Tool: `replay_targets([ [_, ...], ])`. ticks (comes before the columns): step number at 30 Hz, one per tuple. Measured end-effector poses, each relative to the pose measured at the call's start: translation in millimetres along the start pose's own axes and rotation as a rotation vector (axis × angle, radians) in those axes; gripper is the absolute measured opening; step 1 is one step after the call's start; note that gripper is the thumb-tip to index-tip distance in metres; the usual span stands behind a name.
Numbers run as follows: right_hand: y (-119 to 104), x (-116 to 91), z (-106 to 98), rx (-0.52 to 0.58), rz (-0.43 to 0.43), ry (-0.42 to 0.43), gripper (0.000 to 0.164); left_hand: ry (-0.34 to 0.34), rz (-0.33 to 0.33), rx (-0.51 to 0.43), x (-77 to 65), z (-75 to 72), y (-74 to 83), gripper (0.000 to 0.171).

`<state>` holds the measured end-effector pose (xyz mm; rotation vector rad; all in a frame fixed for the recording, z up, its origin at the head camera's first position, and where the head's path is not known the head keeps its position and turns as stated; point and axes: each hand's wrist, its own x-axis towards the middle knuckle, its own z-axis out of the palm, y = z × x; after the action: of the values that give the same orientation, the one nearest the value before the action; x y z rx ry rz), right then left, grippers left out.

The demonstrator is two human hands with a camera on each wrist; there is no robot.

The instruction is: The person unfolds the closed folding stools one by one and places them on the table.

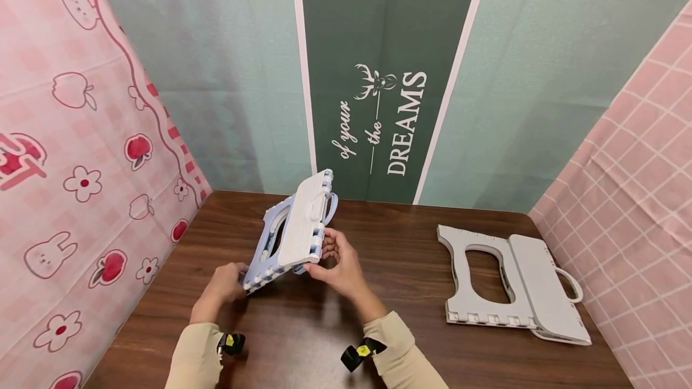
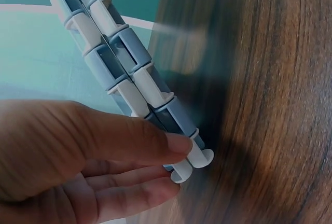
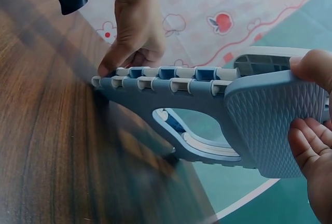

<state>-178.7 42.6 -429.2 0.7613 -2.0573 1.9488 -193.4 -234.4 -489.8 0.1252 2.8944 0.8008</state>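
A folded blue-and-white step stool [image 1: 304,221] is tilted up over the left half of the table, held between both hands. My left hand [image 1: 223,286] pinches the low corner of its leg end; in the left wrist view the thumb [image 2: 140,140] lies across the hinged edge, with fingers beneath. At the other end, my right hand [image 1: 344,266] grips the top panel near the blue carry handle [image 1: 331,209]. From the right wrist view, the right thumb [image 3: 315,68] is on one half of the top and the fingers press the textured blue panel [image 3: 264,125].
A second folded stool, light grey [image 1: 486,281], lies flat on the right of the brown wooden table [image 1: 400,317], its handle loop toward the right edge. Behind the table hangs a green curtain [image 1: 459,167]; pink patterned cloth [image 1: 108,197] borders the left side, pink checked cloth the right.
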Motion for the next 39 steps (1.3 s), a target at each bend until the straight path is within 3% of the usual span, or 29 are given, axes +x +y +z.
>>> replay_targets([
  [11, -11.1, 6.6, -4.5, -0.02, -0.087, -0.042, 0.065, 0.011, 0.068, -0.018, 1.4, 4.7, 6.8, 0.044],
  [19, -14.7, 12.5, -6.7, -0.04, -0.16, -0.037, 0.063, -0.004, 0.096, -0.137, 1.3, 9.6, 14.5, 0.046],
  [25, -20.1, 17.5, -7.3, -0.069, -0.21, -0.035, 0.063, -0.008, 0.083, -0.184, 4.1, 15.5, 16.1, 0.049],
  [34, -28.7, 21.9, -8.1, -0.119, -0.213, -0.046, 0.062, -0.014, 0.104, -0.233, 3.2, 20.9, 22.7, 0.053],
  [39, -31.3, 24.5, -8.4, -0.139, -0.23, -0.051, 0.062, -0.007, 0.083, -0.272, 2.8, 27.4, 24.4, 0.053],
])
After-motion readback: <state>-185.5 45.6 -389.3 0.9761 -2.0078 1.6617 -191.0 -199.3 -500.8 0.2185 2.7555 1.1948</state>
